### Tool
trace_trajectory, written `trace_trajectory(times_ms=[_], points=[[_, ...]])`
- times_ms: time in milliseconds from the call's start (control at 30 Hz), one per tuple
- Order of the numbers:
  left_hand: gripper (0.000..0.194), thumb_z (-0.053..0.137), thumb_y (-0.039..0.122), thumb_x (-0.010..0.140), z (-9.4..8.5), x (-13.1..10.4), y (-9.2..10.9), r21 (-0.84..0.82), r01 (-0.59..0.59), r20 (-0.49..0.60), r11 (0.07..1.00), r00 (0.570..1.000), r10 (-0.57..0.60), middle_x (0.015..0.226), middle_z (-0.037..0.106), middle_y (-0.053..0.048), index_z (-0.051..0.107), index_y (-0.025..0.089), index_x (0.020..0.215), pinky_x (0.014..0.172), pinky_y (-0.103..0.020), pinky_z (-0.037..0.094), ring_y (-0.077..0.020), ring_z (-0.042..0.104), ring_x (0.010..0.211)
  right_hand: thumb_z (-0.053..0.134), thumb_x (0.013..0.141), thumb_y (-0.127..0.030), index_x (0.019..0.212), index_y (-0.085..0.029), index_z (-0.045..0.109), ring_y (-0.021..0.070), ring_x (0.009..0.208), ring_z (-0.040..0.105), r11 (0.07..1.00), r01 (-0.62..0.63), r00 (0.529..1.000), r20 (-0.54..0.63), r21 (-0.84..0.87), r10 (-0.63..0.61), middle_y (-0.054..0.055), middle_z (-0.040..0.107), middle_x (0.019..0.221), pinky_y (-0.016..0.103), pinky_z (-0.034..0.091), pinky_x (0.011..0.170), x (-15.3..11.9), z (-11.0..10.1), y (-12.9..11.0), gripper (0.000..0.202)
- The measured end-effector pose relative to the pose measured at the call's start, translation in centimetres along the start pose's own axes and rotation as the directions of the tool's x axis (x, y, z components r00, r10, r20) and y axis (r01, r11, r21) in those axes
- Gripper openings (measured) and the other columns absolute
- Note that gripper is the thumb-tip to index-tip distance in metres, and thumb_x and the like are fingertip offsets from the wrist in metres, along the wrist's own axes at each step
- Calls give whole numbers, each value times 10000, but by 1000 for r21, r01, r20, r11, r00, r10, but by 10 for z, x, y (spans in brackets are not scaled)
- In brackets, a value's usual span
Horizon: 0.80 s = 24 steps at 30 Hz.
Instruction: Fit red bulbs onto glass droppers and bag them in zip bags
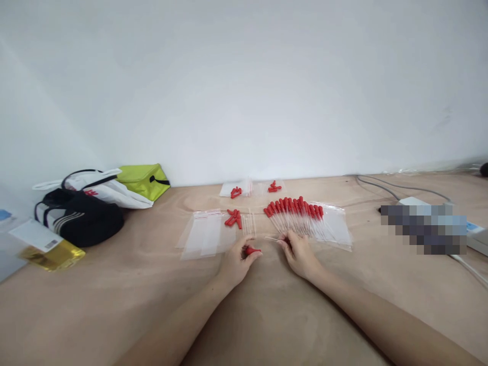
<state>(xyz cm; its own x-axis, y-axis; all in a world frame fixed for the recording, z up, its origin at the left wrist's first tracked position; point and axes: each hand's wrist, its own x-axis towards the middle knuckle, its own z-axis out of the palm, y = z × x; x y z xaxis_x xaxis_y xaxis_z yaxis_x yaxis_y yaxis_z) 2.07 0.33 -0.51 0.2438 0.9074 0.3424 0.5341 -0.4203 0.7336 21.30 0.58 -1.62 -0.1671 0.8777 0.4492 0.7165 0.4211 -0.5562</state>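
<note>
My left hand [241, 258] pinches a red rubber bulb [252, 250], its narrow end toward the right. My right hand [297, 251] holds a thin clear tube [271, 238] by its right end, so it points left toward the bulb; the two are apart. Beyond my right hand, several red-capped droppers [293, 206] lie fanned out on clear bags [337, 229]. Loose red bulbs [233, 218] and thin tubes [249, 222] lie beyond my left hand, beside flat zip bags [202, 234].
Near the wall are more red bulbs [236, 192] and bags [226, 189]. At left stand a lime bag [141, 180], a black cap [91, 223] and a yellow packet [57, 254]. Cables [381, 188] and a blurred-out item [427, 229] lie at right.
</note>
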Motion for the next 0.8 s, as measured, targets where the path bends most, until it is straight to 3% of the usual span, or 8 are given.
trace_trajectory(times_ms=[133,233,533,800], points=[[219,456,309,833,-6,4,5,46,-57,10,997,998,56,805,649,-31,618,185,913,677,-276,451,-159,583,738,336,882,-235,881,-194,538,156,758,553,991,106,993,49,76,-110,40,624,831,311,316,720,-1,-3,-6,206],[284,398,327,860,-7,5,7,62,-55,28,997,998,53,713,641,-25,629,162,835,620,-257,446,-154,584,668,332,887,-220,900,-201,557,153,790,552,984,154,983,88,92,-162,41,620,847,320,314,736,-2,-5,-8,225],[272,392,327,857,-6,4,7,59,-53,99,997,994,47,621,576,4,596,153,818,574,-220,425,-123,540,575,365,881,-218,901,-199,578,143,806,548,976,187,970,137,110,-201,36,616,843,320,310,746,-2,-6,-10,214],[221,422,282,849,-8,3,5,11,-157,141,988,978,154,768,622,-34,609,163,838,663,-235,442,-141,574,717,397,872,-240,895,-223,621,134,765,548,970,204,956,185,134,-227,18,621,790,321,277,756,1,-8,-5,226]])
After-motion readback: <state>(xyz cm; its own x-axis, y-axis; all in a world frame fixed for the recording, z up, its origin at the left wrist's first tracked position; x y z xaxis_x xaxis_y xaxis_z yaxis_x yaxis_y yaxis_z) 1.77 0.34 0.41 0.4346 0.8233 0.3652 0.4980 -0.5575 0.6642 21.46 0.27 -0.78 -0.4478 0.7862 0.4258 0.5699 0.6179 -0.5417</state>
